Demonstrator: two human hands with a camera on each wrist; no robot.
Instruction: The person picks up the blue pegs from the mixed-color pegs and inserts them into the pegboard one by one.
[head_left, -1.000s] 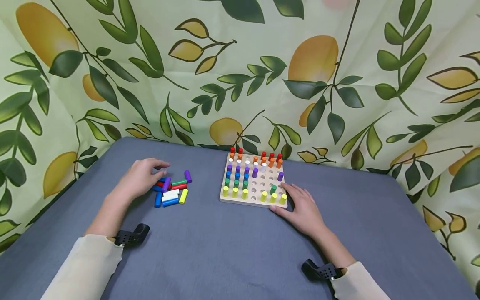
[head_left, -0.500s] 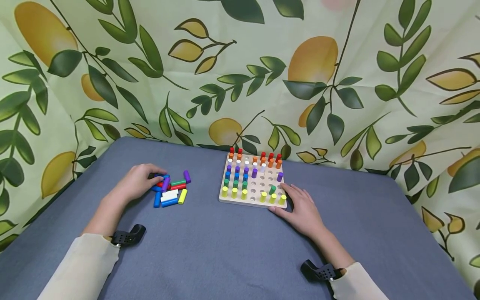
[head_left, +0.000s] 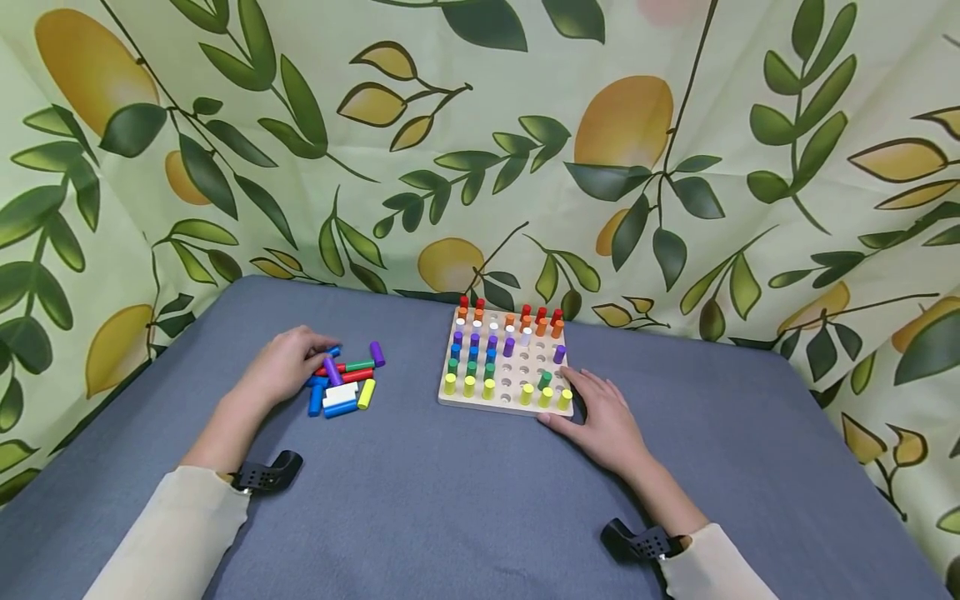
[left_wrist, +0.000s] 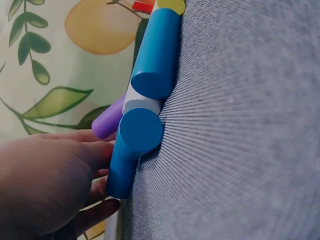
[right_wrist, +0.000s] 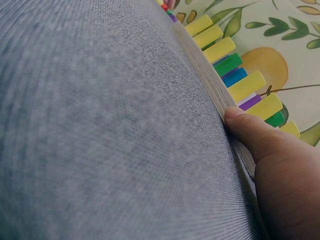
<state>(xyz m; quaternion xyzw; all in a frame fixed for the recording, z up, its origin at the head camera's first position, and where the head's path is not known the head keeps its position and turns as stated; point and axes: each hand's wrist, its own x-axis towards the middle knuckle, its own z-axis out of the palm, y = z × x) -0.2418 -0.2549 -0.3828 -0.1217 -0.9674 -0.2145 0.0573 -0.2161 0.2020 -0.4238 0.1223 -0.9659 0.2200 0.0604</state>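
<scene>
In the head view my left hand [head_left: 281,367] is at the left side of a small pile of coloured pegs. Its thumb and forefinger pinch a blue peg [head_left: 335,351] at the back of the pile; the other fingers are largely hidden there. A purple peg [head_left: 332,372] leans over the pile close by. My right hand [head_left: 609,423] grips the near right corner of a wooden pegboard [head_left: 468,402], with the thumb along its front edge. In the right wrist view the thumb [right_wrist: 250,127] presses that edge. Upright pegs fill many holes; several holes in the middle and right columns are bare.
Loose pegs lie around the left hand, among them a white peg [head_left: 341,393], a yellow peg [head_left: 366,394] and a separate purple peg [head_left: 377,354]. A grey-blue cloth [head_left: 420,500] covers the table. Behind it hangs a leaf-patterned curtain [head_left: 480,75].
My left hand has lowered to the pile, and its fingers have closed on the blue peg, which has shifted slightly. The right hand and pegboard have stayed in place.
</scene>
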